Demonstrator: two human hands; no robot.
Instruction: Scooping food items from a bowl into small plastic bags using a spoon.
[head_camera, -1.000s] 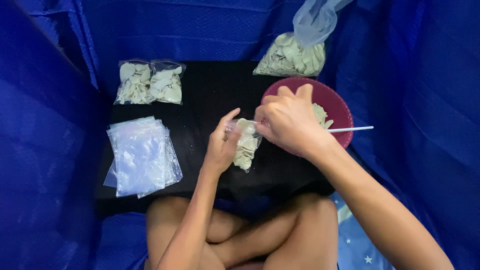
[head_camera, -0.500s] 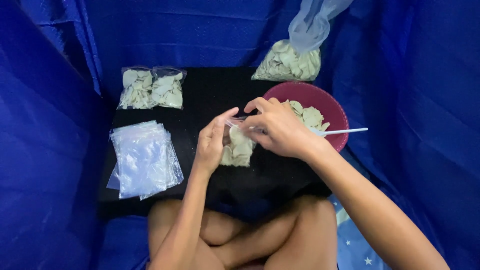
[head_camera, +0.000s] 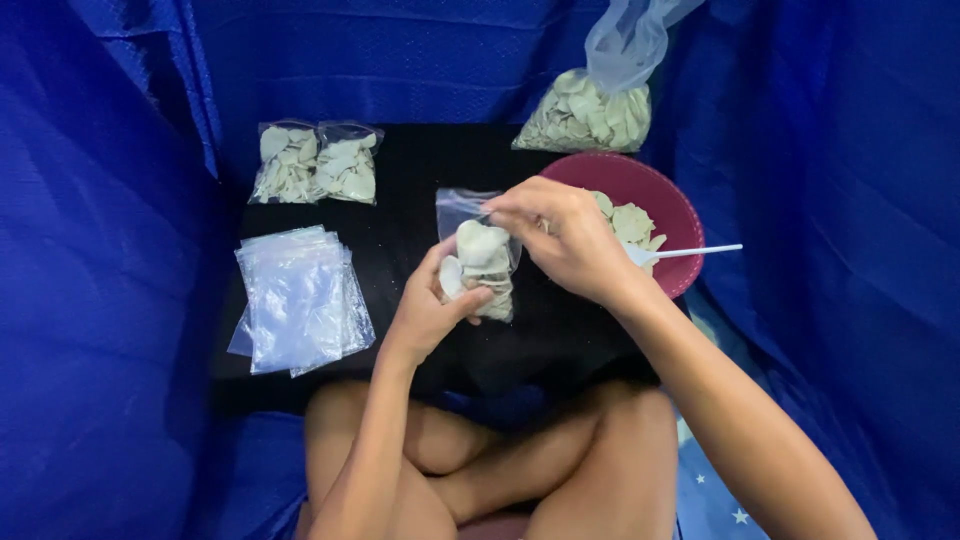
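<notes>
I hold a small clear bag (head_camera: 481, 258) half full of pale green chips upright above the middle of the black mat (head_camera: 420, 215). My left hand (head_camera: 432, 312) cups the bag from below, its grip closed round the lower part, thumb across the front. My right hand (head_camera: 566, 238) comes in from the other side and pinches the bag's open top edge between thumb and fingertips, so that grip is closed on the bag too.

Just to the right of the bag, behind my right hand, sits a dark red bowl (head_camera: 667, 205) with more of the chips, and a white spoon (head_camera: 690, 252) rests in it with its handle pointing away from the bag. Beyond the bowl lies a big bag of chips (head_camera: 585, 115), its neck gathered upward. To the left of the held bag lies a stack of empty clear bags (head_camera: 297, 298), and farther off, at the mat's far left corner, two filled bags (head_camera: 318, 165) lie side by side, touching.
</notes>
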